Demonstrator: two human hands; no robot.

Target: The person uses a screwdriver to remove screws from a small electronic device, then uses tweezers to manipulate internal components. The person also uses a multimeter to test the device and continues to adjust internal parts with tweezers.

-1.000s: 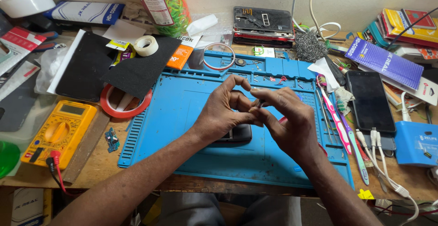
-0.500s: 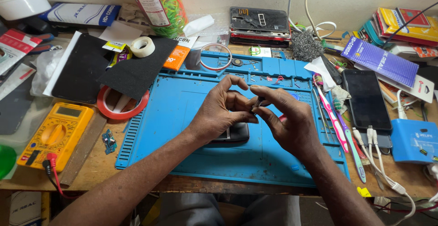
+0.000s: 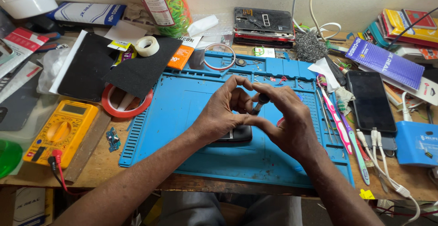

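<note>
both our hands meet over the blue work mat [image 3: 182, 116], fingertips pinched together around a small dark tool [image 3: 260, 102] that looks like a screwdriver handle, held slanted between them. head view: our left hand [image 3: 223, 112] curls with thumb and forefinger closed against the tool's lower end, our right hand [image 3: 289, 125] wraps from the other side with thumb and fingers closed on its upper part, the dark round cap peeking out on top. just under our left hand a small black device [image 3: 235, 134] lies flat on the mat, partly hidden by the palm. we can't tell whether the tool tip touches it. left of the mat sits a yellow multimeter [image 3: 61, 132] with red and black leads, beside a red tape ring [image 3: 127, 102] and a small circuit board [image 3: 112, 139]. a white tape roll [image 3: 147, 46] rests on a black sheet [image 3: 137, 70]. right of the mat lie a pink toothbrush [image 3: 333, 116] and a purple one, then a black phone [image 3: 371, 100] lying flat, a blue box [image 3: 419, 144] and white cables [image 3: 378, 157]. at the back stand a jar of rubber bands [image 3: 162, 4] and stacked opened phones [image 3: 263, 25].
</note>
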